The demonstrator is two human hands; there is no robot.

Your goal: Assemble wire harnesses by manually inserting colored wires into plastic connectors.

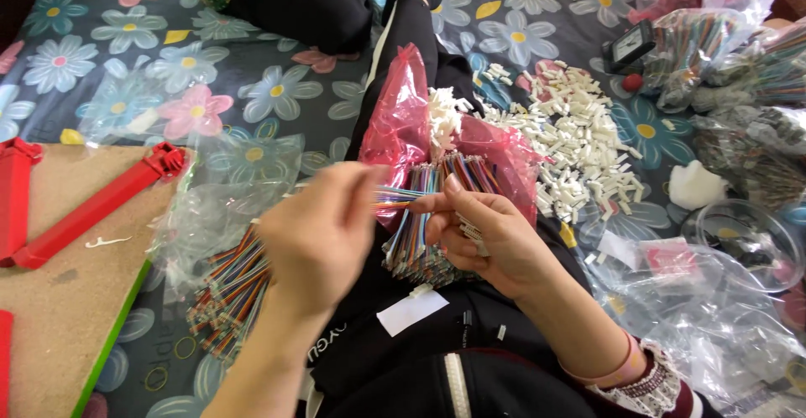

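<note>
While both hands point(319, 233) point(491, 233) pinch wires point(395, 198), pink bag point(399, 124) holds white connectors point(441, 116)

left hand point(323, 233) motion-blurred, fingertips unclear; red tool point(92, 208) cut by left edge.

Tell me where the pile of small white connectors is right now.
In the head view, the pile of white connectors lies on the flowered cloth, upper right of centre, just right of the pink bag and beyond the right hand.
</note>
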